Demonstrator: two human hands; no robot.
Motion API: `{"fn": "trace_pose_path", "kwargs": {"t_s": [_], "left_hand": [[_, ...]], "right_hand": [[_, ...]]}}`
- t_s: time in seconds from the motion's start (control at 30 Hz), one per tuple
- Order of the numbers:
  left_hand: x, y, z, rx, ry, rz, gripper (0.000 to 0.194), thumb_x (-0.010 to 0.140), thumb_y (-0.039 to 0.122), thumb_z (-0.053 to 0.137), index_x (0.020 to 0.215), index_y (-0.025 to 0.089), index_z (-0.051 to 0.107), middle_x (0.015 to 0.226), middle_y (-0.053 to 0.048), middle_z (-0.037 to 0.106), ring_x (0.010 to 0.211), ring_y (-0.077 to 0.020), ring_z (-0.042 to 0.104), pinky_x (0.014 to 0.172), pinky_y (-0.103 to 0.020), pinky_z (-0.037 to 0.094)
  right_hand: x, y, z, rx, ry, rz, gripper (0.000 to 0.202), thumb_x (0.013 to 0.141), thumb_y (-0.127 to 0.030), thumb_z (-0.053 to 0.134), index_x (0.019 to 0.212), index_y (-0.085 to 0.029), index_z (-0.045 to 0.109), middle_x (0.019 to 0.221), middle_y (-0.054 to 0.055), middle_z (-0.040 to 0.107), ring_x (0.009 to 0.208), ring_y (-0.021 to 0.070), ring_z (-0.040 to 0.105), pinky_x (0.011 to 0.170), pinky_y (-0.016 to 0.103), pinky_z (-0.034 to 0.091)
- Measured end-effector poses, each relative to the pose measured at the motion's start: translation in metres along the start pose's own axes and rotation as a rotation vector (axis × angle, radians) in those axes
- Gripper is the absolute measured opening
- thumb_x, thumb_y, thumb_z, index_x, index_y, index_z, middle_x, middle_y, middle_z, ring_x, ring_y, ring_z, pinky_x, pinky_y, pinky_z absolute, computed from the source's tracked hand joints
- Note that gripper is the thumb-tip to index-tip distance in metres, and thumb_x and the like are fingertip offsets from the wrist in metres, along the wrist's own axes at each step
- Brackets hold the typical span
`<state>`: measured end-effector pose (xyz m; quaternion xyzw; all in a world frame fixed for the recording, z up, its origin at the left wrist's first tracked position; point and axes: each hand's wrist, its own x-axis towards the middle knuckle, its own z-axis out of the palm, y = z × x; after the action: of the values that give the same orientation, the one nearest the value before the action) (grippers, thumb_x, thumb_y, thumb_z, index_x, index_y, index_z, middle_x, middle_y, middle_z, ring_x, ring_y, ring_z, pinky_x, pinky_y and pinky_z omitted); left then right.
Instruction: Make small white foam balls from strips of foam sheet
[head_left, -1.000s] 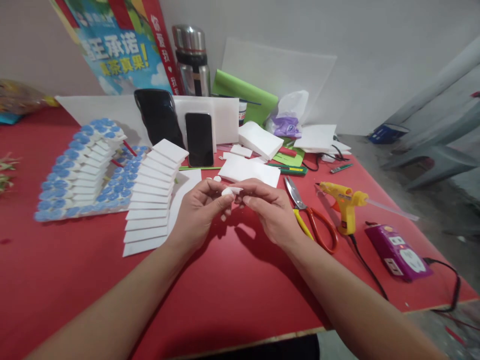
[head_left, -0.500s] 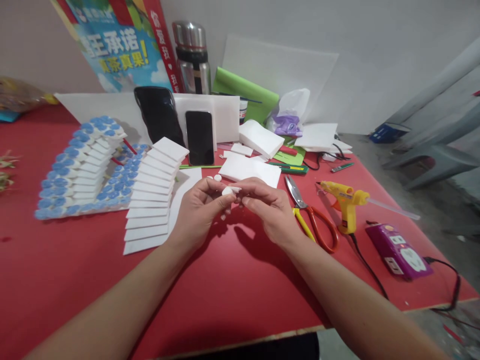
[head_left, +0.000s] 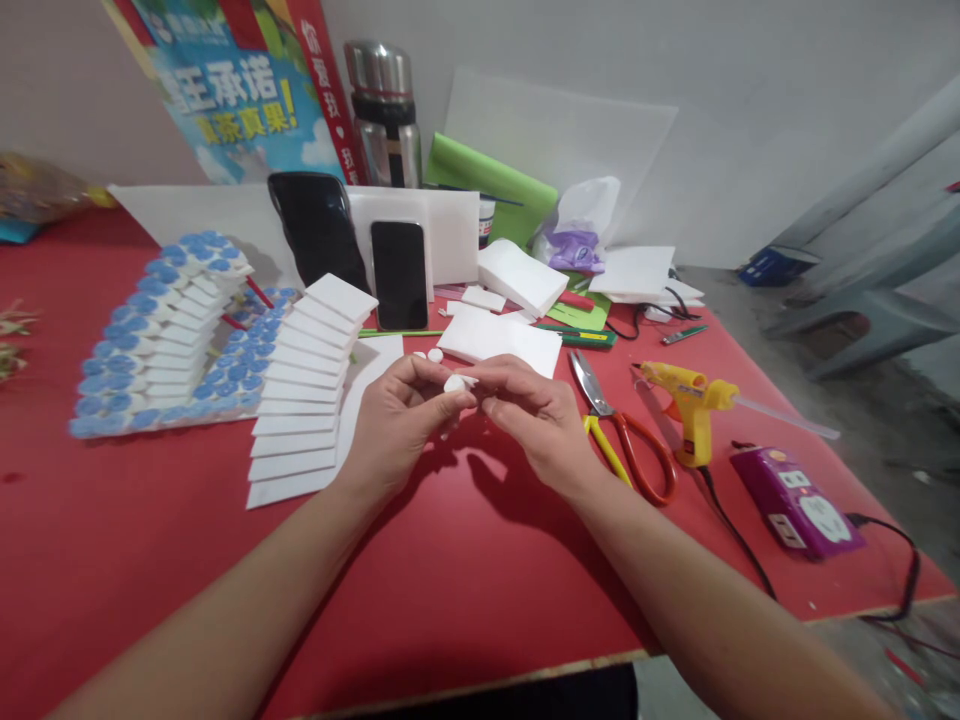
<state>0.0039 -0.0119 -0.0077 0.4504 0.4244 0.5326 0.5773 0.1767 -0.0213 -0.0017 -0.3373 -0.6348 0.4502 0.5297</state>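
A small white rolled paper piece (head_left: 454, 383) is pinched between thumb and fingers of my left hand (head_left: 401, 420). My right hand (head_left: 544, 420) is closed, its fingertips at the roll's loose end, which looks like a narrow strip. Both hands hover over the red table near its middle. Just beyond them lie small white discs (head_left: 435, 355) and a folded white sheet (head_left: 499, 338). To the left stands a white stepped staircase model (head_left: 300, 400), beside a model covered in blue-and-white rolls (head_left: 165, 350).
Scissors (head_left: 622, 430) with red and yellow handles lie right of my hands, then a yellow glue gun (head_left: 694, 400) and a purple power strip (head_left: 799, 505) with cords. Two phones (head_left: 399, 275) lean at the back before a steel thermos (head_left: 382, 110). A green cutter (head_left: 581, 336) lies behind.
The fingers have shifted very slightly around the white roll, and its loose end sits at a slightly different angle. Everything else stays in place.
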Motion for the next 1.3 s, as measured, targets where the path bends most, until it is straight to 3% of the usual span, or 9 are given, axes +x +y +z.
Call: {"fn": "trace_pose_path", "kwargs": {"t_s": [0.63,1.03,1.3], "left_hand": [[-0.0031,0.0055,0.0024,0.142,0.065,0.085,0.032,0.065,0.027,0.093,0.074,0.018,0.064,0.072,0.002,0.066,0.063,-0.0122,0.059,0.057,-0.024,0.047],[-0.0023,0.0051,0.0012,0.187,0.042,0.141,0.033,0.064,0.023,0.093,0.071,0.019,0.060,0.071,0.003,0.062,0.061,-0.0111,0.052,0.057,-0.024,0.041],[-0.0021,0.0066,0.0005,0.206,0.019,0.159,0.036,0.065,0.027,0.094,0.070,0.020,0.059,0.071,0.003,0.060,0.061,-0.0112,0.052,0.057,-0.025,0.042]], "right_hand": [[-0.0016,-0.0007,0.0016,-0.307,-0.021,-0.265,0.041,0.089,-0.006,0.055,0.116,-0.026,0.077,0.103,0.006,0.069,0.094,0.0186,0.068,0.082,0.036,0.058],[-0.0025,0.0033,-0.0015,-0.558,-0.048,-0.454,0.047,0.088,-0.005,0.052,0.128,-0.020,0.070,0.108,0.010,0.067,0.096,0.0202,0.068,0.081,0.036,0.060],[-0.0025,-0.0012,-0.0072,-0.816,-0.134,-0.490,0.047,0.092,-0.010,0.052,0.137,-0.018,0.062,0.115,0.014,0.067,0.104,0.0265,0.067,0.085,0.043,0.060]]}}
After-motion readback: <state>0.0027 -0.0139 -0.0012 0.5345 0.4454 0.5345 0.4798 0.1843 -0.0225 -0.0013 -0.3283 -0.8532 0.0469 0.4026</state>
